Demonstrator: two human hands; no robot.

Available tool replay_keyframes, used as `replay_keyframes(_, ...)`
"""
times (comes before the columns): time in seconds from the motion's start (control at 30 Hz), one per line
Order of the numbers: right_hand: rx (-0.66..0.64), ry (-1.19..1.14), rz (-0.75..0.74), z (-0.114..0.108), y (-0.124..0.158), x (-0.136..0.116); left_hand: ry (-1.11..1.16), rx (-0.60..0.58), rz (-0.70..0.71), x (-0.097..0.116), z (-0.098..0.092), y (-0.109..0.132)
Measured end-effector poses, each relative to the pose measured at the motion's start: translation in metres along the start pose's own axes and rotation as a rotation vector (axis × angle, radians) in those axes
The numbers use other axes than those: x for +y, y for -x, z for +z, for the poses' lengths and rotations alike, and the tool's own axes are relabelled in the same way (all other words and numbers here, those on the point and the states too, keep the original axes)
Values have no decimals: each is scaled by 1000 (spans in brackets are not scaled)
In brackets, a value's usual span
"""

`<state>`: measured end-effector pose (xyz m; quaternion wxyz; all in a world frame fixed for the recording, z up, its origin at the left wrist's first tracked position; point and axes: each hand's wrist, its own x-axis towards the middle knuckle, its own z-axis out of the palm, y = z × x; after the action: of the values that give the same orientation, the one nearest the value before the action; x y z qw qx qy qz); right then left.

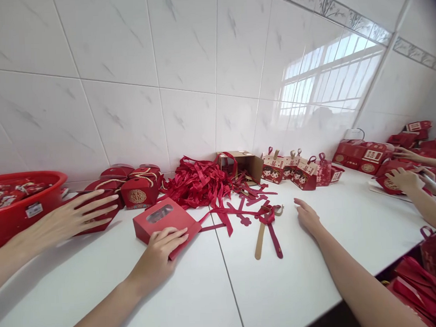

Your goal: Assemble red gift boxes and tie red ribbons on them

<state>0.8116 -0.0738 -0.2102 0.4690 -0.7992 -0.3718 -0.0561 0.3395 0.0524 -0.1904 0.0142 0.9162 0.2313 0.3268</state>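
My left hand (160, 249) lies flat, fingers stretched, on the near corner of a flat red gift box (163, 221) with a clear window, which rests on the white table (215, 287). My right hand (307, 217) rests open on the tabletop, palm down, holding nothing. It is just right of loose red ribbon strips (268, 216) and a tan paper strip (259, 238). A heap of red ribbons (199, 181) lies behind the box by the wall.
Another person's hand (73, 217) reaches in from the left over dark red boxes (136, 188), beside a red tub (22, 203). A brown carton (244, 163) and small printed gift boxes (293, 173) line the wall. A third person's hands (404, 180) work among red boxes at right.
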Motion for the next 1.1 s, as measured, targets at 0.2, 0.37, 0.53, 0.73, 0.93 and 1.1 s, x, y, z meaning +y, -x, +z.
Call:
replay_keyframes(0.2,-201,95,-72,20,0,2,-30,-15,10,-3,-1,0)
replay_keyframes(0.37,-213,86,-135,18,-1,2,-56,-29,32,-3,-2,-1)
replay_keyframes(0.53,-178,-45,-127,14,-2,4,-69,-48,17,-1,-1,1)
replay_keyframes(0.73,190,-327,-39,-2,-2,-5,-59,-13,-4,-1,-18,-15)
replay_keyframes(0.93,515,-725,-41,-30,-22,-110,21,81,-489,31,-125,-94)
replay_keyframes(1.1,420,-871,-371,-84,30,-240,153,196,-762,103,-199,-106)
